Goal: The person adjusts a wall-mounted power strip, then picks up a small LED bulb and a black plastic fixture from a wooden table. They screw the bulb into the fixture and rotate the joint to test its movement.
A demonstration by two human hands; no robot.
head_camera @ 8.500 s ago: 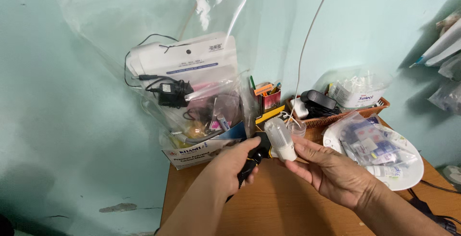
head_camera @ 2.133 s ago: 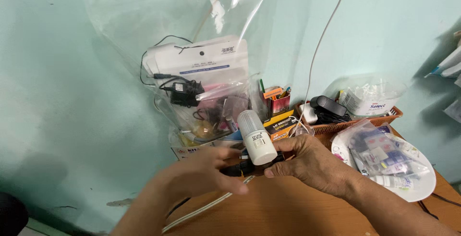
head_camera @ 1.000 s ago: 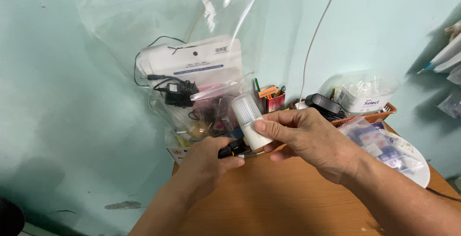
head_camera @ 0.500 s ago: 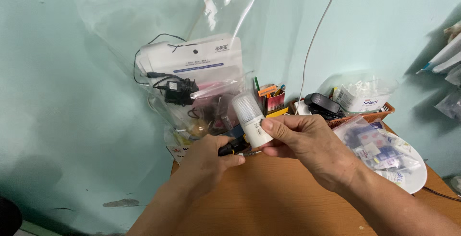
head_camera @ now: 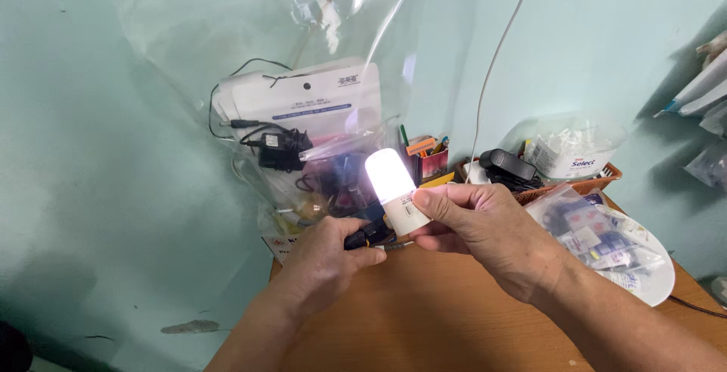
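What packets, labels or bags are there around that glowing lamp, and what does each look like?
Large clear plastic bag: hangs on the wall, holding a white card package and a black adapter.
Small white label: on the lit white bulb held by the right hand.
Clear packet of small coloured items: on the white plate.
White-labelled clear bag: in the brown basket.

Cluttered repair desk (head_camera: 454, 319), bagged electronics (head_camera: 303, 137)
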